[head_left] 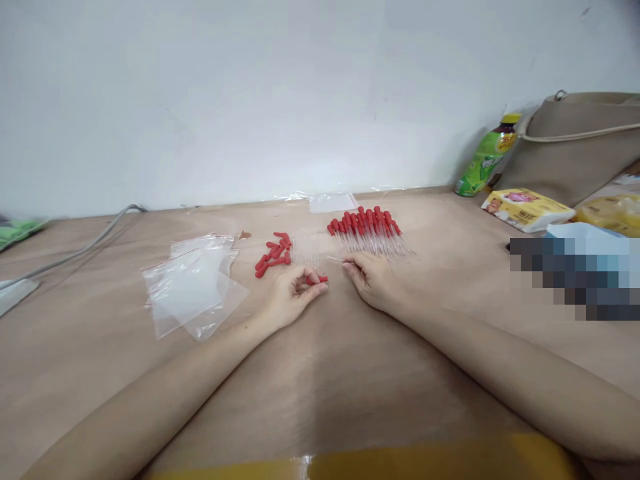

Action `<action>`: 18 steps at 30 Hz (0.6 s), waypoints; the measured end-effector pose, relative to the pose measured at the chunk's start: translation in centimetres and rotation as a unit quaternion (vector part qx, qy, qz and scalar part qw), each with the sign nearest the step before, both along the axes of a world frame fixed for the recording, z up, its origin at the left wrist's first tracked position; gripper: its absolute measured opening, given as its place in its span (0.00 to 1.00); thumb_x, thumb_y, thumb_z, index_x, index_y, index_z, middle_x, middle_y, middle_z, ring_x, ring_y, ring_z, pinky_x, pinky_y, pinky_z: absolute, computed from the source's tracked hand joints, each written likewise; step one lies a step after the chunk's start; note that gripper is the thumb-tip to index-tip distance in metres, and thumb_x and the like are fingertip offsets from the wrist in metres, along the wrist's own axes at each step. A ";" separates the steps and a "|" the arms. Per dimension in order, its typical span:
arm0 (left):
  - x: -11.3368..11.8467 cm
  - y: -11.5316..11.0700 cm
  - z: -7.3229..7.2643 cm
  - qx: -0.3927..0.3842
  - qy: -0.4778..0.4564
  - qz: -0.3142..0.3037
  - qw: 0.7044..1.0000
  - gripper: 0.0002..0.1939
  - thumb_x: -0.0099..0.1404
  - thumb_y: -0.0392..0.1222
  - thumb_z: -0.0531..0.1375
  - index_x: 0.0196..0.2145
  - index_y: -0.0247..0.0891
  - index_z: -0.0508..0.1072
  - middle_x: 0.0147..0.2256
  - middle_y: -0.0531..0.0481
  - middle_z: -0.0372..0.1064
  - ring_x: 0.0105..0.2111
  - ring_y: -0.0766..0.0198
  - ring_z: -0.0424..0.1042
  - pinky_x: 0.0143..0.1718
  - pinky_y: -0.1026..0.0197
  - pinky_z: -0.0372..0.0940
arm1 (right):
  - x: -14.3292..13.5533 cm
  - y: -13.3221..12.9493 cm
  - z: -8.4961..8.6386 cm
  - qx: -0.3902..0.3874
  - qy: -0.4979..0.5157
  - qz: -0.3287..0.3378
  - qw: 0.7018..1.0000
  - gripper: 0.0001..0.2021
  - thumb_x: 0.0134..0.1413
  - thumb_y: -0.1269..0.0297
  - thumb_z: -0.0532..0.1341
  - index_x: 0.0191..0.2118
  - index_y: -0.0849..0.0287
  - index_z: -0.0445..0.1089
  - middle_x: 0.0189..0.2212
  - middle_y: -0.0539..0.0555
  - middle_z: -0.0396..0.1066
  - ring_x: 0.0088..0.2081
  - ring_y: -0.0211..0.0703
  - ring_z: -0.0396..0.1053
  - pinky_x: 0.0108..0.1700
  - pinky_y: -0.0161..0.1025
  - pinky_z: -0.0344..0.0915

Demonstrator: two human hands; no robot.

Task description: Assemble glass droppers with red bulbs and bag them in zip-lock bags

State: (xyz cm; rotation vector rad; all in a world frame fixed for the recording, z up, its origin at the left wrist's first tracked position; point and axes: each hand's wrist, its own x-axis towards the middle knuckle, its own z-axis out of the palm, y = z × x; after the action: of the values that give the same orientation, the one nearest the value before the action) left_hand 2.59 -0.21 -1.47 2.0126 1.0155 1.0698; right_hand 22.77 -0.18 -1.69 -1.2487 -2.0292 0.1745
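Between the thumb and fingers of my left hand (296,293) is a red rubber dropper bulb (317,281). My right hand (373,280) pinches a thin clear glass dropper tube (334,259), whose free end points left above the bulb. Loose red bulbs (274,255) lie in a small heap beyond my left hand. Several clear tubes (306,249) lie side by side to the right of that heap. Beyond my right hand, droppers with red bulbs fitted (367,223) are laid in a row, their glass tips towards me.
Clear zip bags (190,287) overlap on the left, near a grey cable (90,245). Another small bag (333,203) lies by the wall. At the right stand a green drink bottle (485,160), a yellow tissue pack (527,209) and a beige bag (575,147).
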 end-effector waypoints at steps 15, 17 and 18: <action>-0.2 0.3 0.5 0.056 0.057 0.026 0.996 0.09 0.63 0.40 0.53 0.36 0.36 0.70 0.26 0.51 0.70 0.26 0.66 0.70 0.28 0.64 0.65 | -0.4 -0.9 0.2 0.100 -0.074 0.049 0.991 0.10 0.60 0.63 0.50 0.37 0.59 0.66 0.34 0.52 0.72 0.34 0.37 0.66 0.46 0.41 0.46; -0.3 0.3 0.5 0.032 0.056 0.025 0.998 0.09 0.64 0.41 0.52 0.36 0.35 0.70 0.24 0.52 0.69 0.24 0.67 0.69 0.26 0.65 0.64 | -0.4 -0.8 0.2 0.109 -0.073 0.052 0.990 0.10 0.59 0.63 0.50 0.37 0.59 0.66 0.34 0.52 0.72 0.34 0.36 0.66 0.45 0.41 0.46; -0.3 0.3 0.5 0.022 0.055 0.026 0.998 0.10 0.64 0.41 0.51 0.36 0.35 0.69 0.23 0.53 0.68 0.23 0.68 0.68 0.25 0.66 0.64 | -0.4 -0.8 0.1 0.114 -0.068 0.050 0.990 0.10 0.59 0.63 0.50 0.37 0.59 0.66 0.34 0.52 0.72 0.33 0.36 0.65 0.45 0.41 0.46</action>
State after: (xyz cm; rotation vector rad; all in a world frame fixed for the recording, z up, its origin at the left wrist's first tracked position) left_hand 2.31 0.08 -1.01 2.1115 1.1151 1.0257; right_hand 22.35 -0.94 -1.56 -1.0415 -2.1615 -0.0959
